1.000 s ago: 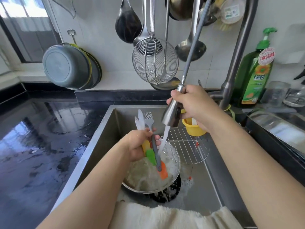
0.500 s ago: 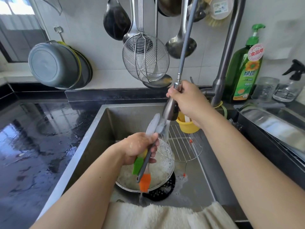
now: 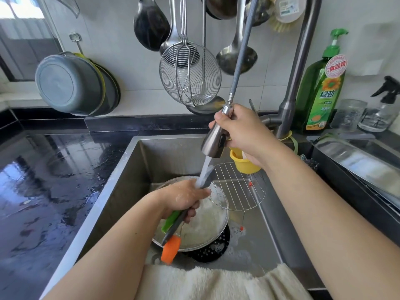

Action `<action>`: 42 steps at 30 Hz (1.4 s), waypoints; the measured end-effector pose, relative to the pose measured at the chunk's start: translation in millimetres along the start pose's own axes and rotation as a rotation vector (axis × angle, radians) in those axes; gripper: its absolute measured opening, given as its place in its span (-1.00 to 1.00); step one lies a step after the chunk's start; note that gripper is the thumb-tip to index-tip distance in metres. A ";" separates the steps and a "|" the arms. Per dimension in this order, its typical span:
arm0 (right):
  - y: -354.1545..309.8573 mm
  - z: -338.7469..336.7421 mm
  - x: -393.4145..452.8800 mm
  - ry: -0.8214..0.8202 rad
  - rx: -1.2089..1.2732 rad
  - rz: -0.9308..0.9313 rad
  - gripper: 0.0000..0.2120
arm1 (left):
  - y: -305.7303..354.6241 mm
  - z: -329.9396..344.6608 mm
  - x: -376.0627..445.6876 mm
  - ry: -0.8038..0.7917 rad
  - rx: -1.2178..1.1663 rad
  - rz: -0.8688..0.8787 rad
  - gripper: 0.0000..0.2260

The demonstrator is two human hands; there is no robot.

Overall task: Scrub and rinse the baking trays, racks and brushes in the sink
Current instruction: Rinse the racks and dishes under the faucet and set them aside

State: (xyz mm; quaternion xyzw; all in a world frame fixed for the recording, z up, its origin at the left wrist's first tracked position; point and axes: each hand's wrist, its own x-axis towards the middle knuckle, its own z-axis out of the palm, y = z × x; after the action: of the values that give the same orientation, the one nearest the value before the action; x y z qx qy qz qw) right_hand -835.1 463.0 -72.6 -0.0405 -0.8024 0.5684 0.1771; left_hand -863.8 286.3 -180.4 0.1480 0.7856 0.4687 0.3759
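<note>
Right now the left hand (image 3: 184, 197) grips three wet brushes (image 3: 173, 230) above the round tray (image 3: 216, 226); the right hand (image 3: 242, 131) holds the sprayer (image 3: 214, 140) just above. Slick handles could slip; spray may splash out.

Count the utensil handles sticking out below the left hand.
3: a green handle, a dark grey handle and an orange handle, bunched together in the left hand over the round pan. More may be hidden inside the fist.
</note>
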 end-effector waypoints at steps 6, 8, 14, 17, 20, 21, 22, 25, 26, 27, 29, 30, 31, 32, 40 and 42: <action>-1.8 -7.2 -2.1 -0.002 -0.038 0.020 -0.82 | 2.2 1.2 1.0 0.043 0.047 0.093 -0.90; -3.1 -7.2 -3.3 -0.074 0.056 0.068 -0.85 | 1.8 -0.2 1.8 0.056 0.119 0.133 -0.84; -2.3 -11.2 -3.3 -0.040 0.009 0.042 -0.79 | 1.2 -2.2 2.8 -0.029 -0.201 0.152 -0.95; -5.5 -9.4 -5.0 -0.101 0.077 0.069 -0.75 | 5.6 -2.4 -0.2 -0.083 -0.322 0.142 -0.97; -7.2 -8.4 -5.9 -0.094 0.036 0.027 -0.77 | 5.8 -1.5 2.6 -0.060 -0.403 0.121 -0.95; -9.7 -8.9 -7.5 -0.129 0.079 0.048 -0.82 | 5.4 -2.0 4.5 -0.023 -0.432 0.121 -0.94; -10.0 -9.6 -8.1 -0.168 0.128 0.066 -0.88 | 4.5 -3.6 6.9 0.021 -0.455 0.124 -0.92; -12.5 -7.0 -10.4 -0.181 0.171 0.057 -0.88 | 3.8 -8.8 11.3 0.128 -0.547 0.150 -0.92; -12.2 -4.0 -10.6 -0.151 0.160 0.042 -0.88 | 4.0 -9.9 12.2 0.145 -0.570 0.159 -0.91; -11.6 -0.6 -10.1 -0.122 0.147 0.030 -0.90 | 4.4 -9.8 12.4 0.150 -0.584 0.165 -0.90; -10.3 4.5 -8.7 -0.091 0.119 0.019 -0.92 | 5.5 -8.2 12.4 0.151 -0.580 0.170 -0.89; -9.9 6.1 -8.4 -0.091 0.117 0.014 -0.93 | 6.0 -7.6 12.6 0.152 -0.568 0.170 -0.87; -10.2 6.8 -8.9 -0.097 0.121 0.011 -0.94 | 6.4 -7.1 12.8 0.154 -0.559 0.171 -0.85; -10.8 7.1 -9.5 -0.102 0.125 0.009 -0.95 | 7.1 -6.8 12.5 0.157 -0.552 0.176 -0.85; -17.9 2.4 -10.8 -0.154 0.103 0.032 -0.76 | 10.1 -2.9 8.0 0.165 -0.587 0.285 -0.83; -18.1 2.0 -12.2 -0.138 0.080 0.035 -0.73 | 10.1 -4.5 7.7 0.176 -0.613 0.292 -0.87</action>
State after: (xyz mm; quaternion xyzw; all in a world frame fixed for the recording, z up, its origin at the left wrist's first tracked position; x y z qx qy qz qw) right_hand -821.9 451.6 -59.3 -0.0080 -0.7884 0.6046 0.1129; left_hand -873.4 293.2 -174.1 0.0981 0.6083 0.7426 0.2625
